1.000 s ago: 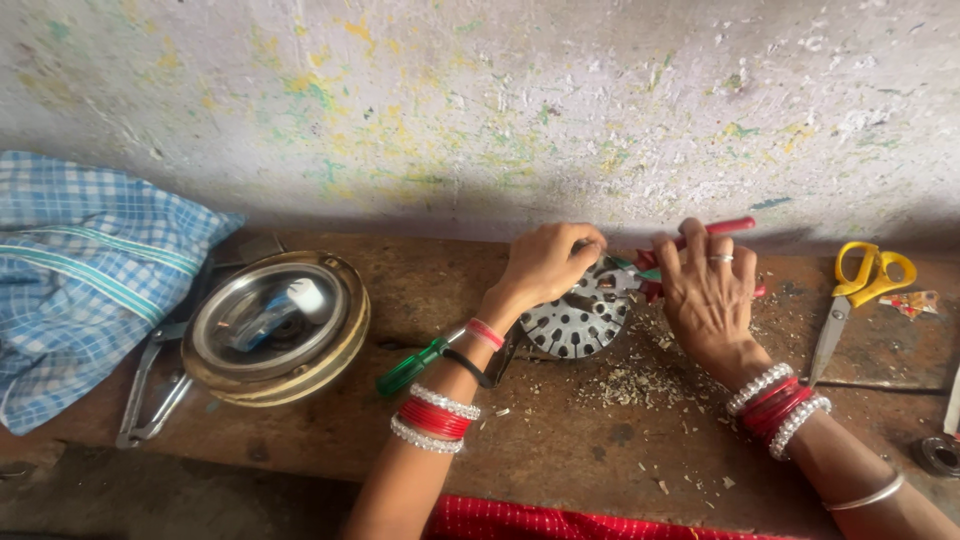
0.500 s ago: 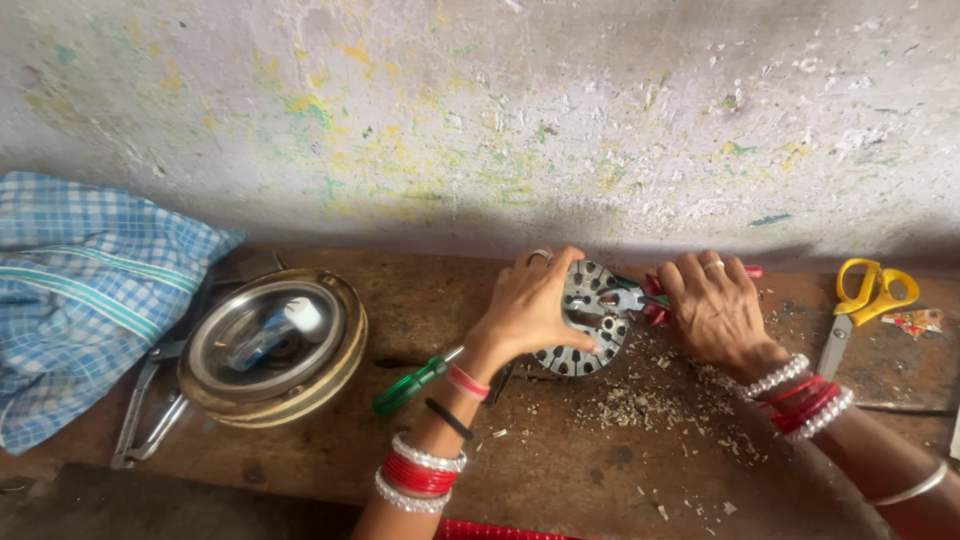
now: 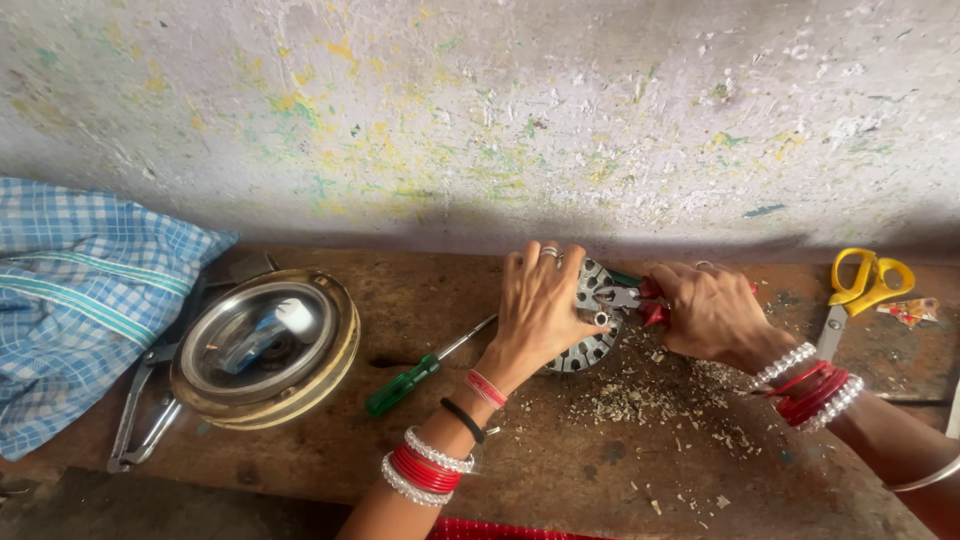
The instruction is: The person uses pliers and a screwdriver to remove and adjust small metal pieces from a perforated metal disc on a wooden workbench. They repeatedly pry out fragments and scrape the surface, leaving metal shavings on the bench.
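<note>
Here, in the head view, my left hand (image 3: 540, 300) presses flat over the round slotted metal core (image 3: 590, 335) near the back edge of the wooden bench (image 3: 560, 470), while my right hand (image 3: 710, 310) is clenched around red-handled pliers (image 3: 630, 297) biting at the core's rim. I judge the pliers could slip and nick my left fingers (image 3: 560, 265), since they lie just beside the tool's nose; the green screwdriver (image 3: 415, 372) lies close by my left wrist.
</note>
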